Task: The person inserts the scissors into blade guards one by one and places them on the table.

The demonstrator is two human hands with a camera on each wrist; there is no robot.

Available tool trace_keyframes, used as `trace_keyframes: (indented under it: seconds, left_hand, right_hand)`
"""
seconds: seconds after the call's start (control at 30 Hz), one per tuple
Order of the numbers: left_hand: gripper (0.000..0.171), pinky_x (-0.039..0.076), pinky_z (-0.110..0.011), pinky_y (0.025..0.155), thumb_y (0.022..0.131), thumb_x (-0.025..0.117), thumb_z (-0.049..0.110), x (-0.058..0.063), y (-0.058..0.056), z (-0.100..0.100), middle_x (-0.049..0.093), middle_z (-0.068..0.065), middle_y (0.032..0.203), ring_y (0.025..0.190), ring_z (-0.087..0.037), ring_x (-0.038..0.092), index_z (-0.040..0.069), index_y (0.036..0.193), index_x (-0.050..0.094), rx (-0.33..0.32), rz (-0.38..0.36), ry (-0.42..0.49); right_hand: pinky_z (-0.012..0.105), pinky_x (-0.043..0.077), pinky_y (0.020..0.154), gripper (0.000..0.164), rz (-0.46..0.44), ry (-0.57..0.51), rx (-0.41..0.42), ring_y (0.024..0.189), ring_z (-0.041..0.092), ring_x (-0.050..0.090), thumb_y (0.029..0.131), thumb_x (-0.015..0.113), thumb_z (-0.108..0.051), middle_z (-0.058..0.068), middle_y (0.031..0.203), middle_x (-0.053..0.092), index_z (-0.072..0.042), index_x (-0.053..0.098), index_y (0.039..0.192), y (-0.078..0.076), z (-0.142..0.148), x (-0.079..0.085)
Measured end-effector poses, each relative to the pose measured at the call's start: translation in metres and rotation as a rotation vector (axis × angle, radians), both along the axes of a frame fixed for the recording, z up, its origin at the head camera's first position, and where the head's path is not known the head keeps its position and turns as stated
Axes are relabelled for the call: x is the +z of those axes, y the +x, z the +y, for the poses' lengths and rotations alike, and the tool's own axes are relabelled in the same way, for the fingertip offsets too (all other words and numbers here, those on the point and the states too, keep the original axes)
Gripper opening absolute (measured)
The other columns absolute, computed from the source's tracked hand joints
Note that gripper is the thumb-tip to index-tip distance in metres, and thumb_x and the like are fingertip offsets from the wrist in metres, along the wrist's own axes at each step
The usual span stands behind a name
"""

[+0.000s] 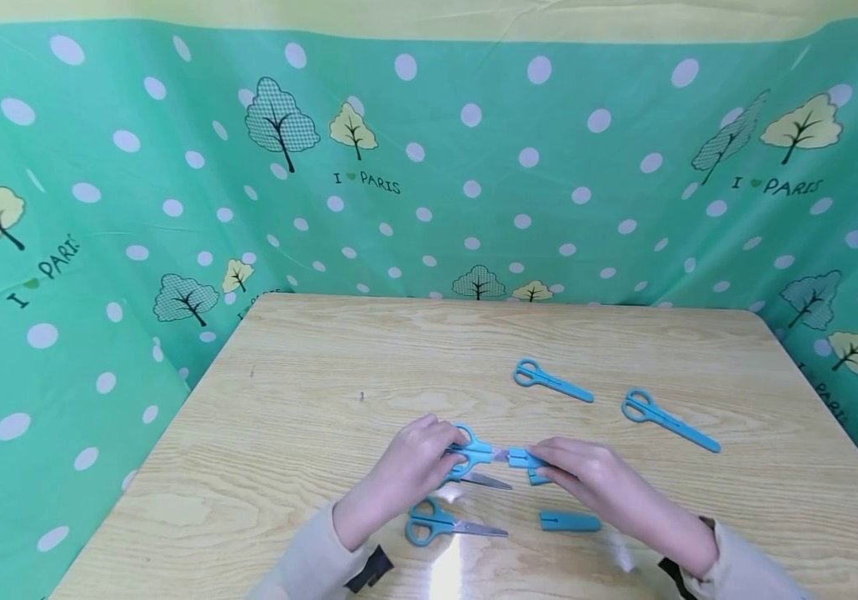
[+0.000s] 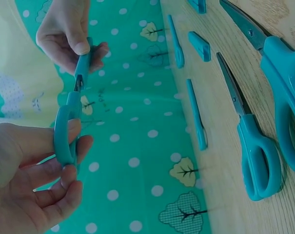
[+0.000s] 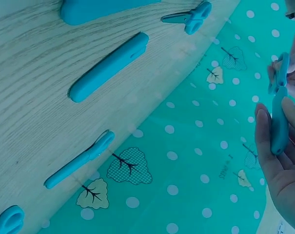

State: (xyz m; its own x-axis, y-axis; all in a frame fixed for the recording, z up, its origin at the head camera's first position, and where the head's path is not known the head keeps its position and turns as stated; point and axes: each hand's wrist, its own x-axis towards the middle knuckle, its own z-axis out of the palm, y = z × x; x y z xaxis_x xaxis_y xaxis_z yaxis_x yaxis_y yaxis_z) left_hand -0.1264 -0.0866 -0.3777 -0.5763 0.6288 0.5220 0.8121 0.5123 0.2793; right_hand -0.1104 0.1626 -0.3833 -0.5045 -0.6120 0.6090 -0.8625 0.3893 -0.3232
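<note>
Blue scissors (image 1: 478,452) are pinched in the left hand's grip (image 1: 416,461), a cover (image 1: 520,458) in the right hand's grip (image 1: 592,477); if the angle is crooked, the blade (image 1: 501,455) could jam.

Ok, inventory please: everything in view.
Held scissors: 1, blue, in the left hand
Held cover: 1, blue, in the right hand
Bare scissors: 2, blue handles, near side of the table
Loose covers: 2, blue, right of these
Sheathed scissors: 2, blue, farther right on the table
Table: 1, pale wood, beneath
Backdrop: 1, mostly green, behind
Sleeves: 2, pale, on the forearms
Wrist pieces: 2, black, by the sleeves
Hands: 2, bare, over the table
</note>
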Motion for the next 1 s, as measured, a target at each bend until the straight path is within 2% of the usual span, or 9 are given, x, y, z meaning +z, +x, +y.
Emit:
trace_keyframes:
  seconds: [0.23,0.47,0.63,0.83,0.9,1.0]
  left_hand:
    - [0.016,0.046,-0.014,0.066,0.071,0.071,0.005,0.000,0.000,-0.005,0.066,-0.003,0.081,0.073,-0.011,0.057,0.004,0.084,0.062,0.019,-0.056,0.018]
    - [0.016,0.045,-0.013,0.065,0.070,0.071,0.006,0.000,-0.002,-0.008,0.066,-0.002,0.079,0.071,-0.011,0.055,0.004,0.083,0.062,-0.028,-0.019,0.032]
    - [0.016,0.043,-0.010,0.062,0.068,0.073,0.005,-0.001,-0.003,-0.005,0.065,-0.003,0.076,0.068,-0.010,0.055,0.004,0.080,0.062,-0.042,-0.007,0.069]
    - [0.014,0.043,-0.007,0.063,0.071,0.071,0.007,-0.001,-0.003,0.005,0.066,-0.004,0.079,0.068,-0.010,0.055,0.003,0.081,0.062,-0.092,-0.023,0.053]
    - [0.014,0.042,-0.007,0.062,0.071,0.071,0.007,0.000,-0.003,0.006,0.066,-0.002,0.079,0.068,-0.010,0.054,0.005,0.082,0.062,-0.068,-0.024,0.049]
    - [0.016,0.042,-0.008,0.061,0.069,0.072,0.006,0.001,-0.004,0.006,0.066,-0.002,0.078,0.068,-0.010,0.054,0.004,0.081,0.062,-0.059,-0.041,0.069]
  right_hand:
    - [0.009,0.046,0.070,0.023,-0.025,0.017,-0.027,0.079,0.014,0.063,0.074,0.066,0.000,0.003,0.089,0.065,0.000,0.064,0.097,-0.001,-0.004,0.002]
    - [0.012,0.047,0.072,0.017,0.025,0.008,0.005,0.079,0.019,0.064,0.081,0.061,-0.007,0.007,0.089,0.066,0.001,0.064,0.096,-0.001,-0.006,0.002]
    - [0.012,0.047,0.072,0.017,0.032,0.003,-0.011,0.079,0.019,0.064,0.082,0.061,-0.011,0.006,0.088,0.066,0.000,0.065,0.094,0.000,-0.006,0.002]
    - [0.013,0.048,0.070,0.023,0.081,0.020,0.036,0.078,0.017,0.063,0.090,0.049,-0.017,0.005,0.089,0.065,0.000,0.063,0.097,0.000,-0.012,0.004]
    - [0.013,0.049,0.069,0.026,0.106,0.006,0.054,0.077,0.018,0.063,0.091,0.046,-0.017,0.007,0.088,0.065,0.003,0.063,0.097,-0.002,-0.014,0.004]
    - [0.012,0.048,0.067,0.024,0.072,-0.020,0.080,0.076,0.017,0.063,0.090,0.049,-0.015,0.008,0.087,0.065,0.004,0.063,0.097,-0.004,-0.015,0.005]
